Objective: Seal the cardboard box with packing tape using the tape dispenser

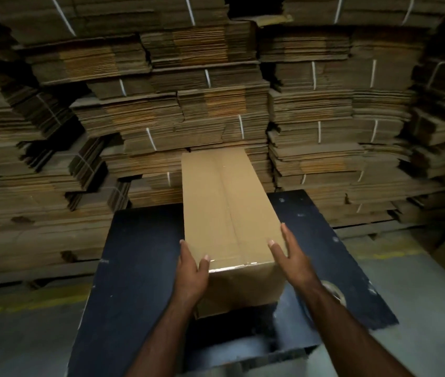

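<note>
Cardboard box [226,213]: long and brown, lying lengthwise down the middle of the dark tabletop [137,262], its far end reaching past the far edge and its near end standing short of the near edge. The top flaps are lying closed and meeting along a centre seam; a strip of clear tape [228,202] is shining along that seam and folding over the near top edge.

Left hand [192,273]: pressing against the box's near left corner, fingers straight along the left side and thumb lying on the top face. The fingers are stretched out flat, not curling round anything.

Right hand [294,261]: meeting the near right corner of the box, fingers extended along the right side and thumb resting over the top edge. It too is spread flat, gripping nothing.

Tape roll [334,291]: lying flat on the tabletop near the right edge, just beyond the right forearm and partly hidden by it; whether it is sitting in a dispenser cannot be told.

Tabletop: black, speckled with pale marks, showing a ragged near edge.

Flattened cardboard stacks [215,104]: bundled with white straps [241,130], rising in tiers behind the table and filling the whole background.

Floor [420,308]: grey, carrying a faded yellow line [25,297] at the left.
</note>
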The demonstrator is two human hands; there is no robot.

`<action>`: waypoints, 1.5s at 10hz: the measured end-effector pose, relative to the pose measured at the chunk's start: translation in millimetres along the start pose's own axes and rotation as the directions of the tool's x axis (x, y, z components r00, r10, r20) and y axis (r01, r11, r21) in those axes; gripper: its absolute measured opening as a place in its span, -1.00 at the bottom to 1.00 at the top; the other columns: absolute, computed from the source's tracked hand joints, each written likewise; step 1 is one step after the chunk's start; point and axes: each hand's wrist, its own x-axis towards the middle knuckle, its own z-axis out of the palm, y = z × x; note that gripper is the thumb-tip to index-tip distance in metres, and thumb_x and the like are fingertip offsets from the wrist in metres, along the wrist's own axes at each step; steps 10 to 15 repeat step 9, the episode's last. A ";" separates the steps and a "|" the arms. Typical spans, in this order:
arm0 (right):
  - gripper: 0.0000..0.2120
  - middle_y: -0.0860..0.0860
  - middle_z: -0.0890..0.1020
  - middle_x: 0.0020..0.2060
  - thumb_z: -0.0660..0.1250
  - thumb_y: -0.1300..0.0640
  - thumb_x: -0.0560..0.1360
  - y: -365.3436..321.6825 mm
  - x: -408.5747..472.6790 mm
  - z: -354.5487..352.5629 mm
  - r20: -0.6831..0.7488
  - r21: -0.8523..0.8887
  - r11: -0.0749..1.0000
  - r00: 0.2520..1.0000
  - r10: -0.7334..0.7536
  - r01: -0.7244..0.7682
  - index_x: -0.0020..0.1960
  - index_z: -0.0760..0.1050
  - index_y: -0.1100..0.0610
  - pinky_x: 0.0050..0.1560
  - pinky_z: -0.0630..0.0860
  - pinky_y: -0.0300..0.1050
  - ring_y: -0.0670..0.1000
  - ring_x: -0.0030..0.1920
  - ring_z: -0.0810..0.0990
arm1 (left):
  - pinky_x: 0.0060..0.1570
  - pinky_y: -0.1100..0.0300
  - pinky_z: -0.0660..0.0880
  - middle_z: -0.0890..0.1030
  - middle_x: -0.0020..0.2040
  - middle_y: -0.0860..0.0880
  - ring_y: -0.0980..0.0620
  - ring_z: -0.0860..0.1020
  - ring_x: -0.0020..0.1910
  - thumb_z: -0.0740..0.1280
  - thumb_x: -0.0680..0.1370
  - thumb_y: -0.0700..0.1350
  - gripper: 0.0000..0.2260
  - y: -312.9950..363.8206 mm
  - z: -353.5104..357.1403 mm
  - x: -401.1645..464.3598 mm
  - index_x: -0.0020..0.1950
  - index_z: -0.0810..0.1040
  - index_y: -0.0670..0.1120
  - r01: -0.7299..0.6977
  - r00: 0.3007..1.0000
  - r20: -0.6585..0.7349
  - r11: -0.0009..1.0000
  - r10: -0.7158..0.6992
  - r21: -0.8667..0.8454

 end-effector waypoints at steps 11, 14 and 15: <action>-0.39 0.03 0.10 0.60 0.04 -0.15 0.66 -26.8 -39.1 -38.2 0.073 -0.376 0.856 0.932 -0.355 0.356 0.61 0.02 0.10 0.49 0.13 0.14 0.02 0.58 0.04 | 0.43 -0.06 0.30 0.37 0.47 -0.17 -0.14 0.33 0.45 0.24 0.63 0.00 -0.51 36.0 -5.3 -63.5 0.51 0.28 -0.18 -0.217 0.916 -0.233 0.890 0.328 0.400; -0.39 0.03 0.10 0.60 0.04 -0.15 0.66 -26.8 -39.1 -38.2 0.073 -0.376 0.856 0.932 -0.355 0.356 0.61 0.02 0.10 0.49 0.13 0.14 0.02 0.58 0.04 | 0.43 -0.06 0.30 0.37 0.47 -0.17 -0.14 0.33 0.45 0.24 0.63 0.00 -0.51 36.0 -5.3 -63.5 0.51 0.28 -0.18 -0.217 0.916 -0.233 0.890 0.328 0.400; -0.39 0.03 0.10 0.60 0.04 -0.15 0.66 -26.8 -39.1 -38.2 0.073 -0.376 0.856 0.932 -0.355 0.356 0.61 0.02 0.10 0.49 0.13 0.14 0.02 0.58 0.04 | 0.43 -0.06 0.30 0.37 0.47 -0.17 -0.14 0.33 0.45 0.24 0.63 0.00 -0.51 36.0 -5.3 -63.5 0.51 0.28 -0.18 -0.217 0.916 -0.233 0.890 0.328 0.400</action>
